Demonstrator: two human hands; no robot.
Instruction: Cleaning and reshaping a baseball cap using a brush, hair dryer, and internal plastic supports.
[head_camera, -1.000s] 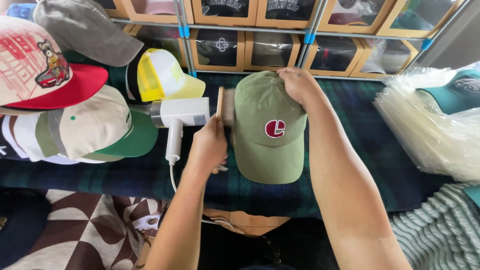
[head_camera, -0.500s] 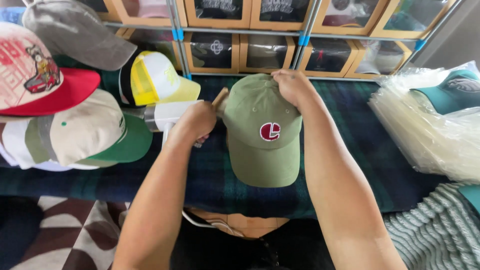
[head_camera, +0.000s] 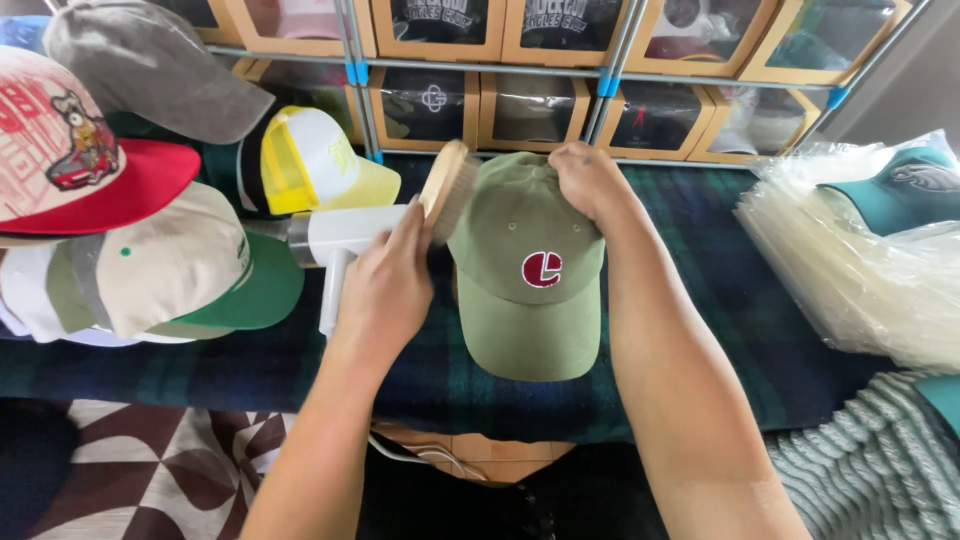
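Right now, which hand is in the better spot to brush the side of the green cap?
Probably the left hand: it holds the wooden brush, whose bristles already touch the green cap. The right hand grips the cap's crown, steadying it.

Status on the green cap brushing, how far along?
Done: nothing visibly finished; no marks on the green cap show which parts are brushed. In hand: the left hand presses a wooden brush against the cap's left side, while the right hand grips the crown. Left: cannot tell; the front panel and brim sit away from the brush.
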